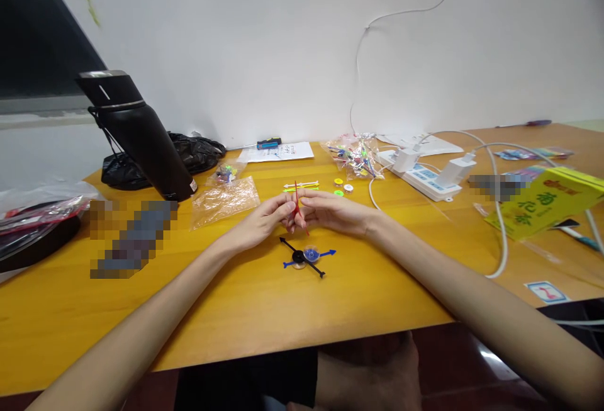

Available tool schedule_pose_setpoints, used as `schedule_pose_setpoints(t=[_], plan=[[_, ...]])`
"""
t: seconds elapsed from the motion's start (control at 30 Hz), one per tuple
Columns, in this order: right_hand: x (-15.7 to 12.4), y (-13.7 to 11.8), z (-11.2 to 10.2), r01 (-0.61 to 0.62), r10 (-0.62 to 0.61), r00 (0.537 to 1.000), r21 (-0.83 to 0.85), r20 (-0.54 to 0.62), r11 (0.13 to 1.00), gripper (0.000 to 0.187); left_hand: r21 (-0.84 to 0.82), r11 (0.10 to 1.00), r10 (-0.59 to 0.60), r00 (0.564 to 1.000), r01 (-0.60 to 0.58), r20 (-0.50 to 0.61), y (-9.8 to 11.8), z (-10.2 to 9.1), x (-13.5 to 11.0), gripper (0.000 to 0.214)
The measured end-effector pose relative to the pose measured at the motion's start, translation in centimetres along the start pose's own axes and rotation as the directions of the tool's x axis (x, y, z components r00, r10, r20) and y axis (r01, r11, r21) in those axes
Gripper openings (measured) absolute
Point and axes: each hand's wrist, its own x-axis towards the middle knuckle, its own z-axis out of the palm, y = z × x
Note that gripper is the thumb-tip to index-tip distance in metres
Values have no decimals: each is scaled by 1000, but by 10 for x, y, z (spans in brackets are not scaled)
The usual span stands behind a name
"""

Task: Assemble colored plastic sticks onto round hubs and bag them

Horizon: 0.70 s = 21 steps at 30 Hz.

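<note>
A red spinner arrow (pixel 297 202) stands roughly on edge between my hands, a little above the table. My left hand (pixel 267 219) pinches it from the left side. From the right, my right hand (pixel 333 209) closes on it too, its fingertips partly hidden behind the arrow. Just below them on the table, a black spinner arrow (pixel 309 265) lies crossed over a blue spinner arrow (pixel 326 254), each with a round base. Beyond my fingers are loose white and yellow arrows (pixel 307 189), with a yellow disc (pixel 338 181), a green disc (pixel 338 193) and a white disc (pixel 348 188) beside them.
Plastic bags of small parts (pixel 356 156) lie at the back. A black bottle (pixel 146 140) stands left, near a clear plastic bag (pixel 226 200). On the right are a white power strip (pixel 425 178) with chargers, looping cables and a yellow box (pixel 550 200). A screwdriver (pixel 268 143) lies by the wall.
</note>
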Motion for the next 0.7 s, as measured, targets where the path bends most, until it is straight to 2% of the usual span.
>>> schedule_pose_setpoints(t=[0.1, 0.17, 0.27, 0.37, 0.5, 0.57, 0.7], plan=[[3, 2, -1, -3, 3, 1000, 3, -25, 1000, 21, -38, 999, -2, 1000, 2, 0, -2, 0, -2, 36], [4, -1, -2, 45, -41, 993, 35, -106, 998, 23, -87, 996, -9, 999, 6, -36, -5, -1, -3, 37], [4, -11, -5, 144, -128, 960, 47, -248, 989, 24, -127, 991, -49, 988, 30, -147, -10, -6, -1, 31], [3, -19, -9, 164, -175, 916, -61, -361, 985, 18, -187, 981, -96, 955, 43, -281, -14, -10, 3, 16], [4, -18, -12, 88, -220, 879, -310, -423, 947, 21, -245, 967, -161, 925, 78, -344, -20, -13, 6, 8], [6, -13, -11, 32, -259, 871, -478, -417, 878, 22, -270, 959, -177, 920, 82, -350, -22, -14, 6, 7], [7, -5, -7, -14, -442, 827, -797, -349, 603, 15, -334, 939, -212, 908, 87, -360, -25, -13, 7, 6]])
